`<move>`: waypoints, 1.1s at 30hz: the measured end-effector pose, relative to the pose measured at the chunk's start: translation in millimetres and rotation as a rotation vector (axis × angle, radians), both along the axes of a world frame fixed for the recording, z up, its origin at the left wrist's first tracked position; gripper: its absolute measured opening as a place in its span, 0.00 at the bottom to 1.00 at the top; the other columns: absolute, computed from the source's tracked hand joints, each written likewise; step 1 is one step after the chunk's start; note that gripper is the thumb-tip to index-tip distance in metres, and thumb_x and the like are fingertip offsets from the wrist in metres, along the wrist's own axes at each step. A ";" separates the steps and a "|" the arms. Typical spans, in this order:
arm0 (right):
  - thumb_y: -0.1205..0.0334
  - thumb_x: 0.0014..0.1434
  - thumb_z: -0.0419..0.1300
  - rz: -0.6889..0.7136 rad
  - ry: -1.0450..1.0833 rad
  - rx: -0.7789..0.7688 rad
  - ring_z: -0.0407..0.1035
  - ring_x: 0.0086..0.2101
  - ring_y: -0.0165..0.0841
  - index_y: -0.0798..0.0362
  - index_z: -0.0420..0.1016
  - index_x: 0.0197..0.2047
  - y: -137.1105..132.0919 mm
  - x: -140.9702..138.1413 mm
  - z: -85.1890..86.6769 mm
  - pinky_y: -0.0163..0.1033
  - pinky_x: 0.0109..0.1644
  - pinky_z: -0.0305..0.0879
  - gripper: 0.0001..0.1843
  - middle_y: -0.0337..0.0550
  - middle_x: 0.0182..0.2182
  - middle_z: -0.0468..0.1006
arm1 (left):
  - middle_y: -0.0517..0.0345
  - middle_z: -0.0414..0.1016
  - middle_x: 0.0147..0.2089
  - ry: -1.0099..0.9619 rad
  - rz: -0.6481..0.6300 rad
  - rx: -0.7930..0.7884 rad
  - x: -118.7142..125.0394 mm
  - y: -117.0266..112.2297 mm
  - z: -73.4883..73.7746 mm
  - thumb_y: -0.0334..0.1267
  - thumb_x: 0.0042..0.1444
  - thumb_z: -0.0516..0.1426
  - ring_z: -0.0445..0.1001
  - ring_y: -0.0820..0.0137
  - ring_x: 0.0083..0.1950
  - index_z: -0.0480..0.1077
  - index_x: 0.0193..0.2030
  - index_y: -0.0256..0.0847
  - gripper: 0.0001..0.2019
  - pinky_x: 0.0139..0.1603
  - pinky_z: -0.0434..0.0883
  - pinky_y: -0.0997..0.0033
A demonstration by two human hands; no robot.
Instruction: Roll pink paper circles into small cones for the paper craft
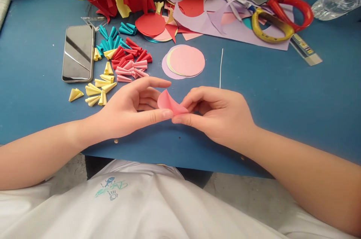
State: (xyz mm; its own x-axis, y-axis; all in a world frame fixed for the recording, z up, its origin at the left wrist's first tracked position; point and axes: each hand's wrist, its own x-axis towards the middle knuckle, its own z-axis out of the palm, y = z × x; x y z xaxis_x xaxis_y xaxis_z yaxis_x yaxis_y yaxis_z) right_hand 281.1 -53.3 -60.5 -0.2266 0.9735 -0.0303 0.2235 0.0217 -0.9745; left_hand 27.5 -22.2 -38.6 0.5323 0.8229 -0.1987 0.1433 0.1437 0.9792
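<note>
Between my two hands, above the front part of the blue table, is a curled piece of pink paper. My left hand has its thumb against the paper's lower edge, with the fingers curved behind it. The thumb and forefinger of my right hand pinch the paper's right end. Just beyond my hands lies a small stack of paper circles, pink on top with yellow and lilac beneath. Left of the stack, several rolled paper cones in teal, red, pink and yellow are grouped together.
A phone lies left of the cones. Large scissors with red and yellow handles rest on lilac paper scraps. A thin white stick is beyond my right hand. A clear plastic bottle lies at the far right.
</note>
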 end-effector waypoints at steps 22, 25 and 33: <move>0.76 0.78 0.60 0.351 -0.189 0.719 0.88 0.42 0.37 0.37 0.85 0.69 4.0 12.3 -14.8 0.41 0.47 0.88 0.28 0.44 0.47 0.91 | 0.53 0.93 0.48 0.135 0.083 0.322 -0.7 -1.8 -4.9 0.39 0.68 0.69 0.91 0.63 0.50 0.87 0.46 0.42 0.05 0.54 0.90 0.65; 0.74 0.75 0.66 0.260 -0.171 0.717 0.87 0.40 0.36 0.40 0.82 0.71 1.8 10.0 -16.4 0.40 0.46 0.88 0.27 0.42 0.47 0.91 | 0.53 0.93 0.49 0.129 0.092 0.334 -0.2 -2.5 -4.6 0.39 0.68 0.69 0.91 0.63 0.49 0.87 0.45 0.42 0.05 0.54 0.90 0.66; 0.65 0.72 0.66 0.270 -0.211 0.432 0.90 0.48 0.49 0.36 0.89 0.59 0.1 9.0 -4.6 0.56 0.57 0.91 0.18 0.47 0.52 0.93 | 0.49 0.93 0.51 0.068 0.094 0.228 1.3 0.9 1.9 0.39 0.63 0.70 0.91 0.58 0.55 0.86 0.39 0.41 0.05 0.56 0.91 0.61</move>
State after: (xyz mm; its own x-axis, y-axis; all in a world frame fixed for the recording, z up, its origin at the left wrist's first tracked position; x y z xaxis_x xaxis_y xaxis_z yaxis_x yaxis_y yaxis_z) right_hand 290.1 -53.2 -65.1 -0.5023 0.8156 0.2870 0.3445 0.4933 -0.7987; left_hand 28.9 -21.3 -36.7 0.4433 0.8957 -0.0351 0.2066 -0.0639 0.9763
